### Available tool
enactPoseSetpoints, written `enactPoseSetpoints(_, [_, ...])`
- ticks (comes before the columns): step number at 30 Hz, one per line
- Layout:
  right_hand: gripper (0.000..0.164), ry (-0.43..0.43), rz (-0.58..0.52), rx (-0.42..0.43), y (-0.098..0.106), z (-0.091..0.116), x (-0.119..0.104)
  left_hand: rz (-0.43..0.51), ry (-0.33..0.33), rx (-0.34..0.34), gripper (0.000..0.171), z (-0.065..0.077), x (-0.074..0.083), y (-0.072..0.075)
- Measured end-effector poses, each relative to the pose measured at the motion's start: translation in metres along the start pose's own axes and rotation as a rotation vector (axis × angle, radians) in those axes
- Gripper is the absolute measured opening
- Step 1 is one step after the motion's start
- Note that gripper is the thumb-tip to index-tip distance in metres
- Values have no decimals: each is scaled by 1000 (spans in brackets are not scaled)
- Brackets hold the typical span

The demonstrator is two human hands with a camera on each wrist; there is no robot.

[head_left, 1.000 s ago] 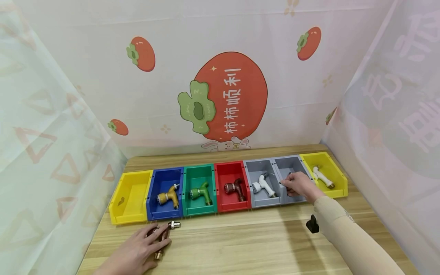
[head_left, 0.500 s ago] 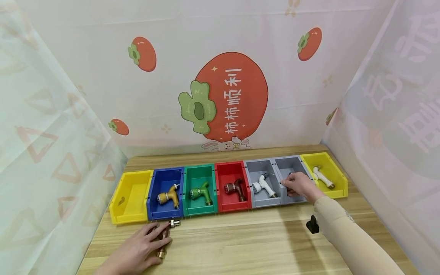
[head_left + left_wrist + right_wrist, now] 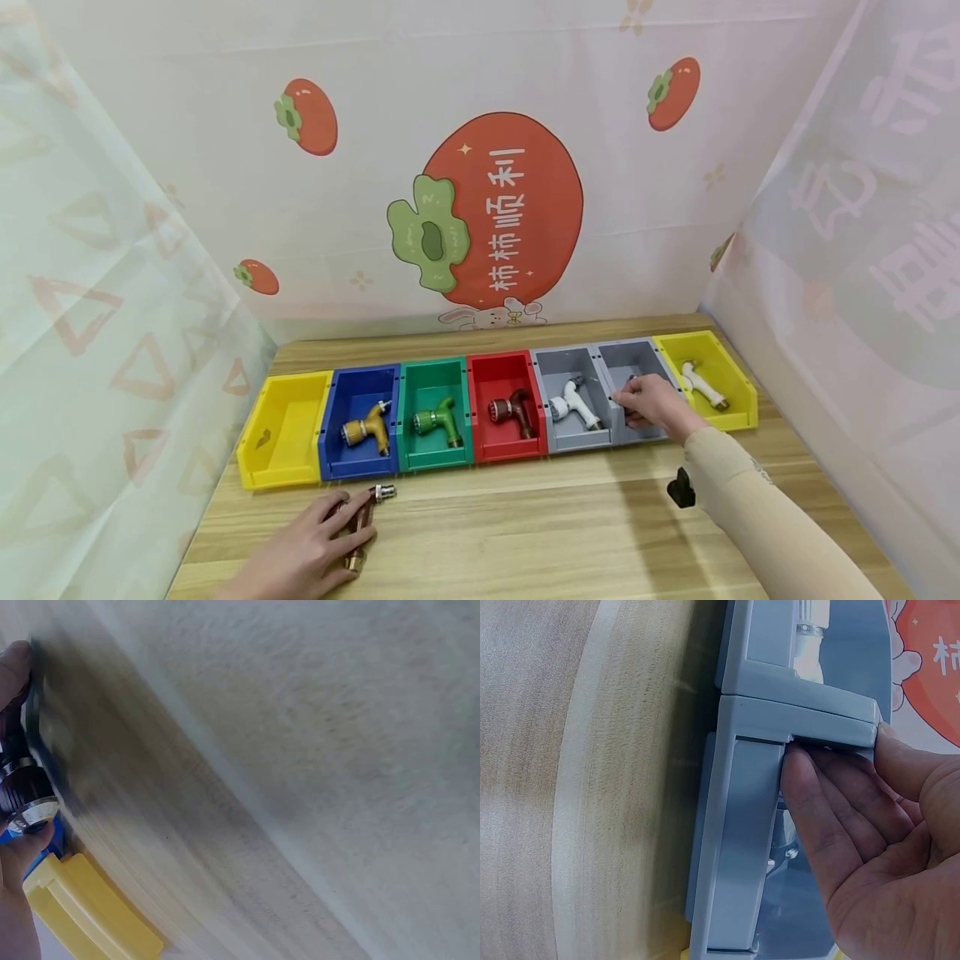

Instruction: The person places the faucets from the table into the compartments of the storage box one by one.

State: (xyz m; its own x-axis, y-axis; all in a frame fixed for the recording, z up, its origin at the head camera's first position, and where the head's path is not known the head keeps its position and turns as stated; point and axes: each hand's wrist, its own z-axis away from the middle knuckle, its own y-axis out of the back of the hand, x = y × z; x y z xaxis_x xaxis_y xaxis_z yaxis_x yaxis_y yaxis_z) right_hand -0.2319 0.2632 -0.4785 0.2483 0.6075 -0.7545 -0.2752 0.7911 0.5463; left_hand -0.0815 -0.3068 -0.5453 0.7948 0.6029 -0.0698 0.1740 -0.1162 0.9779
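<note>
My left hand lies over a dark red-brown tap on the table, in front of the blue bin. In the left wrist view the thumb touches the tap's round knob, while a fingertip sits near its other end. The tap's silver nozzle and brass threaded end stick out past the fingers. My right hand pinches the side wall of the right-hand grey bin, thumb on one side and fingers inside. Something dark and shiny lies in that bin, partly hidden by the hand.
A row of bins spans the table. Taps lie in them: yellow, green, brown, white. A white tap is in the right yellow bin. At far left stands another yellow bin. Printed cloth encloses the table.
The left fingers have shifted slightly on the brown tap, and its brass end has moved a little right and nearer. The right hand has stayed on the grey bin's wall.
</note>
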Motion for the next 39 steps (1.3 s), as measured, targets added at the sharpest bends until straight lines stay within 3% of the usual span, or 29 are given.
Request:
enactPoseSetpoints(10, [26, 14, -9, 0, 1, 2, 0, -5, 18, 24, 58, -11, 8, 13])
enactPoseSetpoints(15, [25, 5, -4, 0, 0, 2, 0, -10, 9, 131, 56, -18, 2, 19])
enactPoseSetpoints(19, [25, 9, 1, -2, 0, 2, 0, -33, 16, 248, 50, -23, -10, 28])
enactPoseSetpoints(23, [25, 12, 0, -1, 0, 2, 1, -60, 36, 319, 57, -26, -25, 37])
enactPoseSetpoints(30, [26, 18, -3, 2, 0, 3, 1, -115, 123, 329, 66, -23, -49, 48])
enactPoseSetpoints(39, [26, 21, 2, 1, 0, 3, 2, -133, 187, 375, 69, -19, -77, 45])
